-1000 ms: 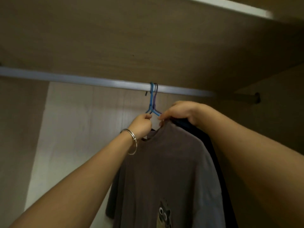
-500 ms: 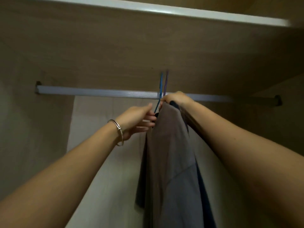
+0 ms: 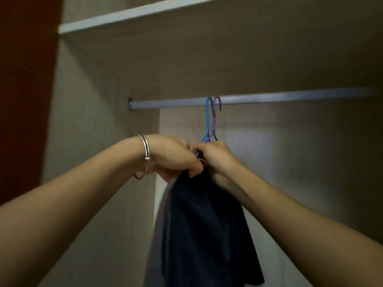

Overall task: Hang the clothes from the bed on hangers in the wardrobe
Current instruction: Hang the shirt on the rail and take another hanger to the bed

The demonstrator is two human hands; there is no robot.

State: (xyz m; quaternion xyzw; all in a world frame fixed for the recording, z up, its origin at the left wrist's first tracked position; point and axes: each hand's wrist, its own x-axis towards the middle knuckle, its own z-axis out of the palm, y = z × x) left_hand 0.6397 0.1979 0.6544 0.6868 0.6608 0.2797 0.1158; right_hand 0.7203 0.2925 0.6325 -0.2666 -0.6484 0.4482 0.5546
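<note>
Two hangers hook over the silver wardrobe rail: a blue hanger and a purple hanger close beside it. A dark navy garment hangs below them, with a grey shirt seen edge-on at its left. My left hand, a silver bangle on its wrist, grips the cloth at the top of the garments. My right hand grips the hanger shoulders and cloth just under the hooks. The hanger bodies are hidden by my hands and the cloth.
A wooden shelf runs above the rail. The wardrobe's left side wall stands close to my left arm, a dark red door or wall beyond it. The pale back panel lies behind the rail.
The view has swung left and the garments turned, so the navy one now faces me. My left hand has closed on the cloth, and both hands sit lower under the hooks.
</note>
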